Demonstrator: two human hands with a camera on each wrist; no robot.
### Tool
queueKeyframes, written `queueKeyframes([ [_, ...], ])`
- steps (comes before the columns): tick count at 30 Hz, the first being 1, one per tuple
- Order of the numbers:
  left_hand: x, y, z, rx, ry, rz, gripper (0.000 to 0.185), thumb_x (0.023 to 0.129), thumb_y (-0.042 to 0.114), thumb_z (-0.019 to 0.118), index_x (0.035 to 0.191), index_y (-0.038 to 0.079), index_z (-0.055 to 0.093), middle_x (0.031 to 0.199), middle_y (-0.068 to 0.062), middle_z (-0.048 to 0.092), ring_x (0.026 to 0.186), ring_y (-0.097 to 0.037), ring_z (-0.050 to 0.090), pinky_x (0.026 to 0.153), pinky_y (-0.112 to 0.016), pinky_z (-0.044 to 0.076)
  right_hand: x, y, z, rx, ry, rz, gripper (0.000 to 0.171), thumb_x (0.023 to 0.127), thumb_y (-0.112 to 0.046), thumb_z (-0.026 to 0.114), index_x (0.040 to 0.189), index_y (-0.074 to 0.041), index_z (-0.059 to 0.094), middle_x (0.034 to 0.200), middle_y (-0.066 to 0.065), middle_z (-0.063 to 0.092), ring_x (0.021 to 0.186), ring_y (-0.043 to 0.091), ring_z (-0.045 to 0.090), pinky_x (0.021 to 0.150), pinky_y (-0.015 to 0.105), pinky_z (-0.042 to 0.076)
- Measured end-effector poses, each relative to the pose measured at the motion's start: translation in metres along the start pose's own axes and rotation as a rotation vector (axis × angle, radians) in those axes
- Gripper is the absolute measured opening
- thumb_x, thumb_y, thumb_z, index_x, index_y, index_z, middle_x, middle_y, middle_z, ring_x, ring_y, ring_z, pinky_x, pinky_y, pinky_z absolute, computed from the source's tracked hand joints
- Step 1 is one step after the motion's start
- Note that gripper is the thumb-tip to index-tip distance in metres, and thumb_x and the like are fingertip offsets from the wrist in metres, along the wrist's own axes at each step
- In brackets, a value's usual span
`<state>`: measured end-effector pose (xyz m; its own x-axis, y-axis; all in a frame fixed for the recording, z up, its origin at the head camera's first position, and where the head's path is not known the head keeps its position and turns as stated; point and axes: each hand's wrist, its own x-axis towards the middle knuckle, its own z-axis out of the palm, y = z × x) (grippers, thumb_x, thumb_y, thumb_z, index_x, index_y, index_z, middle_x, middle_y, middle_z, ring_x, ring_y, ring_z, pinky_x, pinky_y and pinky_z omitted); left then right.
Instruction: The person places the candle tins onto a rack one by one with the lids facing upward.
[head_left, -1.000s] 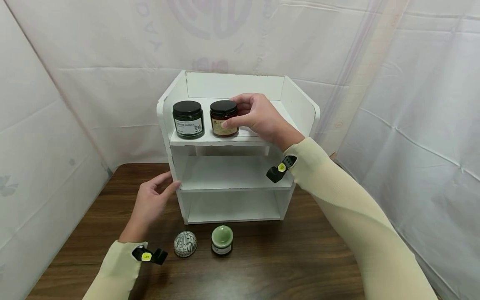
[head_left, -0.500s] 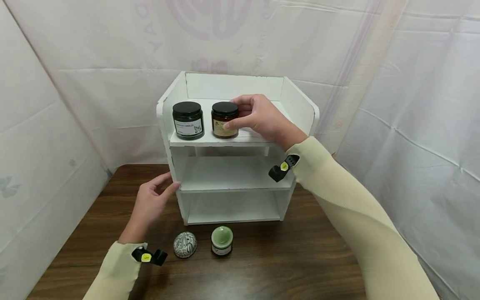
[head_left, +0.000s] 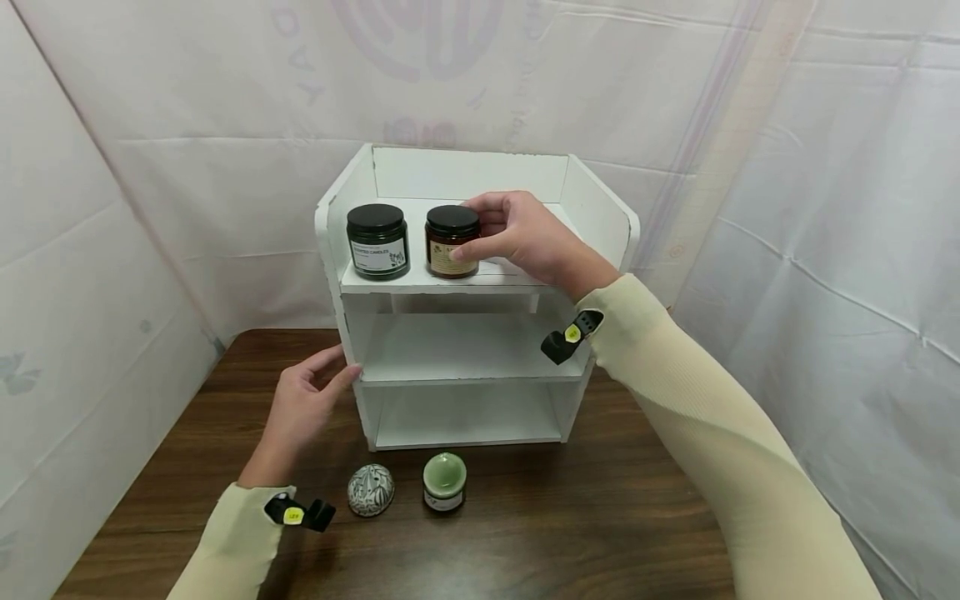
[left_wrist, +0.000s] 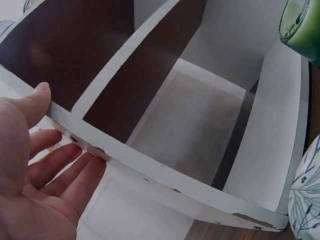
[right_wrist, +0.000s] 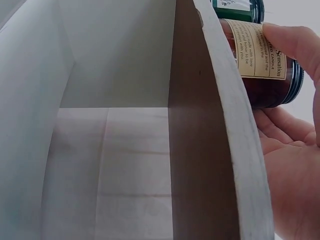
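Observation:
My right hand (head_left: 525, 233) grips the amber candle jar (head_left: 444, 260), thumb on its tan label and fingers round its far side. This black-lidded jar (right_wrist: 267, 80) stands upright on the top board of the white shelf (head_left: 465, 381). To its left, apart, is a dark green candle jar (head_left: 377, 250) with a black lid and white label. My left hand (head_left: 303, 408) holds the shelf's left side panel, thumb at the front edge and fingers against the outer face. In the left wrist view that hand (left_wrist: 45, 175) shows its fingers slightly bent along the panel.
On the brown wooden table (head_left: 570, 525), in front of the shelf, stand a small open green candle jar (head_left: 444, 479) and a round patterned black-and-white object (head_left: 371, 490). White sheeting (head_left: 225, 167) hangs behind and at both sides. The shelf has raised side walls.
The amber jar has shifted slightly to the right along the top board, with my right hand round it. My left hand keeps its place on the side panel.

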<state>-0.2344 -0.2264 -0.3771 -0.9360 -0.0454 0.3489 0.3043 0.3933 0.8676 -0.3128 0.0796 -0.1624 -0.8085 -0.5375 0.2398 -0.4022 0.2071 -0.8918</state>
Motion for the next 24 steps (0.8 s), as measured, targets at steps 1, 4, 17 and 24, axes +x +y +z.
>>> queueKeyframes([
  [1, 0.000, 0.001, 0.000, -0.002, 0.000, -0.001, 0.055, 0.100, 0.036, 0.067, 0.145, 0.006, 0.058, 0.141, -0.017, 0.063, 0.108, 0.014, 0.058, 0.085, -0.007, 0.050, 0.000, 0.000, 0.000, 0.001, 0.000, 0.001, 0.052, 0.081, 0.000, 0.083, 0.129, -0.003, 0.065, 0.125, 0.013, 0.073, 0.114, 0.019, 0.069, 0.102, 0.031, 0.054],
  [4, -0.001, 0.003, 0.000, -0.001, -0.003, -0.011, 0.055, 0.100, 0.037, 0.068, 0.146, 0.008, 0.057, 0.142, -0.016, 0.063, 0.108, 0.015, 0.057, 0.085, -0.006, 0.049, 0.000, 0.000, 0.000, 0.007, 0.001, 0.010, 0.051, 0.081, -0.001, 0.084, 0.129, -0.004, 0.065, 0.123, 0.012, 0.073, 0.113, 0.019, 0.070, 0.102, 0.031, 0.054],
  [17, 0.001, 0.002, 0.003, 0.023, -0.008, -0.012, 0.059, 0.100, 0.041, 0.066, 0.146, 0.006, 0.056, 0.143, -0.016, 0.062, 0.122, -0.015, 0.063, 0.085, -0.008, 0.050, -0.013, 0.002, -0.003, 0.035, 0.040, -0.006, 0.056, 0.081, -0.004, 0.084, 0.133, -0.005, 0.063, 0.127, 0.011, 0.072, 0.116, 0.021, 0.070, 0.102, 0.032, 0.054],
  [24, 0.001, 0.002, 0.003, 0.037, -0.009, -0.018, 0.060, 0.100, 0.044, 0.065, 0.147, 0.008, 0.056, 0.144, -0.013, 0.062, 0.124, -0.019, 0.062, 0.085, -0.006, 0.049, -0.026, 0.000, -0.010, 0.106, 0.101, -0.018, 0.063, 0.084, -0.004, 0.081, 0.141, -0.003, 0.056, 0.137, 0.012, 0.066, 0.125, 0.023, 0.065, 0.104, 0.035, 0.054],
])
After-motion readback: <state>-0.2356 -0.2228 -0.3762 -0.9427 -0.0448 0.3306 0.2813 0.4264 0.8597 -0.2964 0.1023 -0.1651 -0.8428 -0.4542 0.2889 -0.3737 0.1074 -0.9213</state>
